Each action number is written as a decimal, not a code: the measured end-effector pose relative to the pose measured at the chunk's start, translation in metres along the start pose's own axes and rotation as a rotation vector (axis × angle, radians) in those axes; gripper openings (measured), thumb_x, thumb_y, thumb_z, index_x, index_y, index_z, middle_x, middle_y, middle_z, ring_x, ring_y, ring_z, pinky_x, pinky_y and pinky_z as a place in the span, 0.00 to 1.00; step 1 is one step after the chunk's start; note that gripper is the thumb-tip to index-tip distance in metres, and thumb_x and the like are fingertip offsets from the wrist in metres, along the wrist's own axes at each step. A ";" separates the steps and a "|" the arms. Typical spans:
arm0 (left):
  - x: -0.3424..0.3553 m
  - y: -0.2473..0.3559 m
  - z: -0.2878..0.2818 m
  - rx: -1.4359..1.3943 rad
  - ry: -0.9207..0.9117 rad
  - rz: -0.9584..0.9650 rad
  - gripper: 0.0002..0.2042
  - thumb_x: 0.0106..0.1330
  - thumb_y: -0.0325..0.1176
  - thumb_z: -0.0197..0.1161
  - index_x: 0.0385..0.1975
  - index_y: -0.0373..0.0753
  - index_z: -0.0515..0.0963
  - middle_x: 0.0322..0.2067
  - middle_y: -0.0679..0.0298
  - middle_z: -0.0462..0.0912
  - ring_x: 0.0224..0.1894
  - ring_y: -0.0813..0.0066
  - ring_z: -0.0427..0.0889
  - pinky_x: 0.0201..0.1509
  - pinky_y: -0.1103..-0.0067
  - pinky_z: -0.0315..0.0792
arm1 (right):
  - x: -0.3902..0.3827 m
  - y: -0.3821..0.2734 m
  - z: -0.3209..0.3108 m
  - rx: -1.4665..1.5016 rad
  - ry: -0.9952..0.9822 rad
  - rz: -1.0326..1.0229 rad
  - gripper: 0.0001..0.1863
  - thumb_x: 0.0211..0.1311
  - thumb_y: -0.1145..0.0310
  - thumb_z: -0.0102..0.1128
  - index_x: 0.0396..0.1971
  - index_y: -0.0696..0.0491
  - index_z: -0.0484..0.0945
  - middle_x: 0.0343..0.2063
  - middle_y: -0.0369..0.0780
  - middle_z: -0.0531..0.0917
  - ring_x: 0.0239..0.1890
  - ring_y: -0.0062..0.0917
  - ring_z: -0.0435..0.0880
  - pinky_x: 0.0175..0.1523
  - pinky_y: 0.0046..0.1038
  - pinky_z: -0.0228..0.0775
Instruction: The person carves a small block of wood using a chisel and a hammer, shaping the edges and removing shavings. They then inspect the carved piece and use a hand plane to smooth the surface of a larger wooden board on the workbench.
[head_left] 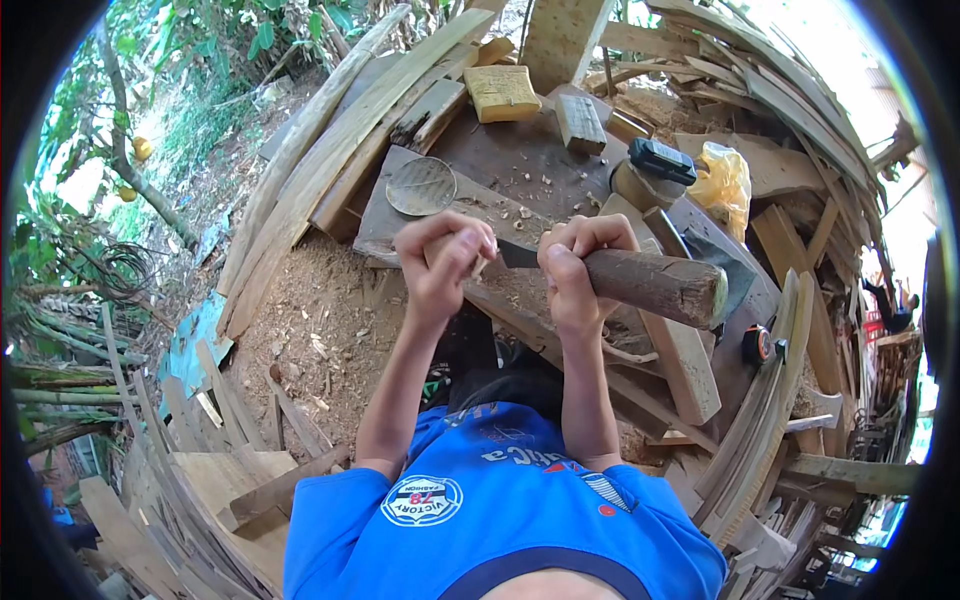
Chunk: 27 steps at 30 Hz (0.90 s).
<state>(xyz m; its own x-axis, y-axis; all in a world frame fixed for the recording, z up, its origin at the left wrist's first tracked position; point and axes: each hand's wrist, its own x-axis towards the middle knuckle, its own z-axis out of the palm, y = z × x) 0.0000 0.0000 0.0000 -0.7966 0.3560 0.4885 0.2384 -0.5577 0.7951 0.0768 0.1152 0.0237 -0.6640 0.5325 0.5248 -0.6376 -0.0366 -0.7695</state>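
My right hand (588, 265) is wrapped round a knife (650, 285) with a thick, round wooden handle, whose rough end points to the right. Its dark blade (517, 255) reaches left toward my other hand. My left hand (440, 262) is closed, with the thumb over the fingers, on a small pale piece of wood (478, 266) that is mostly hidden. Both hands are held above a worn wooden board, and a round flat disc (420, 186) lies just beyond my left hand.
On the bench (510, 160) are a yellow block (502, 93), a grey-topped wooden block (580, 124), a black device (662, 160) on a round support and a crumpled yellow plastic bag (724, 185). A tape measure (763, 344) lies right. Planks (300, 190) and wood shavings surround me.
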 end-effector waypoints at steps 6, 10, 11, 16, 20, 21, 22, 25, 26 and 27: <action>0.027 0.004 0.010 -0.159 0.034 -0.211 0.09 0.55 0.28 0.49 0.17 0.30 0.71 0.16 0.59 0.73 0.21 0.73 0.72 0.27 0.80 0.66 | -0.006 -0.013 -0.008 -0.077 -0.060 -0.031 0.09 0.43 0.79 0.55 0.22 0.55 0.65 0.18 0.35 0.72 0.19 0.13 0.67 0.25 0.17 0.60; 0.027 -0.002 0.034 0.022 0.107 -0.207 0.10 0.57 0.30 0.51 0.19 0.30 0.73 0.18 0.59 0.74 0.21 0.76 0.73 0.28 0.82 0.67 | 0.001 -0.031 -0.006 -0.081 0.229 -0.231 0.09 0.45 0.82 0.51 0.25 0.54 0.65 0.19 0.36 0.71 0.13 0.14 0.65 0.19 0.16 0.58; 0.030 -0.003 0.035 0.026 0.108 -0.202 0.10 0.56 0.30 0.51 0.19 0.30 0.73 0.18 0.59 0.74 0.21 0.76 0.73 0.28 0.82 0.67 | 0.012 -0.047 -0.003 0.034 0.232 -0.339 0.07 0.47 0.81 0.49 0.23 0.53 0.63 0.16 0.34 0.67 0.11 0.13 0.60 0.16 0.15 0.51; 0.032 -0.004 0.040 0.047 0.099 -0.206 0.10 0.56 0.30 0.49 0.19 0.29 0.73 0.18 0.59 0.74 0.21 0.75 0.73 0.28 0.81 0.67 | 0.041 -0.115 -0.004 0.199 0.245 -0.522 0.07 0.51 0.74 0.46 0.17 0.49 0.62 0.10 0.30 0.60 0.08 0.12 0.55 0.12 0.14 0.41; 0.032 -0.007 0.040 -0.018 0.085 -0.202 0.11 0.55 0.28 0.47 0.19 0.28 0.73 0.18 0.59 0.74 0.21 0.76 0.73 0.27 0.82 0.67 | 0.029 -0.010 -0.015 -0.050 0.395 -0.197 0.06 0.49 0.78 0.52 0.25 0.53 0.64 0.16 0.31 0.68 0.14 0.12 0.64 0.16 0.15 0.52; 0.034 -0.008 0.041 -0.047 0.080 -0.199 0.10 0.55 0.27 0.47 0.19 0.28 0.73 0.18 0.60 0.74 0.20 0.77 0.73 0.27 0.83 0.66 | 0.022 0.032 -0.022 -0.185 0.371 -0.092 0.09 0.49 0.80 0.54 0.28 0.56 0.65 0.19 0.32 0.72 0.17 0.12 0.68 0.18 0.15 0.58; 0.034 -0.008 0.034 -0.061 0.078 -0.226 0.11 0.53 0.28 0.47 0.19 0.28 0.73 0.17 0.59 0.74 0.20 0.76 0.73 0.27 0.83 0.66 | 0.025 0.026 -0.021 -0.028 0.360 -0.019 0.08 0.49 0.81 0.53 0.28 0.56 0.65 0.18 0.32 0.71 0.15 0.12 0.68 0.17 0.15 0.57; 0.036 -0.011 0.032 -0.040 0.052 -0.201 0.11 0.53 0.29 0.47 0.19 0.28 0.73 0.17 0.59 0.74 0.20 0.76 0.73 0.27 0.83 0.66 | 0.025 0.011 -0.019 0.133 0.445 0.007 0.08 0.49 0.81 0.53 0.26 0.56 0.64 0.17 0.33 0.71 0.12 0.11 0.66 0.15 0.14 0.56; 0.037 -0.010 0.032 -0.038 0.039 -0.204 0.11 0.53 0.29 0.47 0.18 0.28 0.73 0.18 0.59 0.74 0.20 0.76 0.73 0.27 0.83 0.66 | 0.024 0.007 -0.018 0.137 0.494 -0.016 0.08 0.49 0.81 0.54 0.26 0.56 0.64 0.17 0.33 0.71 0.11 0.11 0.65 0.14 0.14 0.56; 0.036 -0.009 0.032 -0.033 0.031 -0.196 0.11 0.53 0.29 0.47 0.18 0.28 0.73 0.18 0.59 0.74 0.20 0.76 0.73 0.27 0.83 0.66 | 0.023 -0.004 -0.017 0.127 0.527 -0.086 0.09 0.49 0.82 0.53 0.27 0.55 0.64 0.17 0.34 0.71 0.11 0.11 0.65 0.13 0.15 0.55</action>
<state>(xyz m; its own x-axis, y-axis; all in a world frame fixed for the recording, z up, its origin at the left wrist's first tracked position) -0.0134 0.0418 0.0219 -0.8429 0.4370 0.3140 0.0594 -0.5046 0.8613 0.0703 0.1419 0.0323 -0.3426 0.8883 0.3058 -0.7449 -0.0585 -0.6647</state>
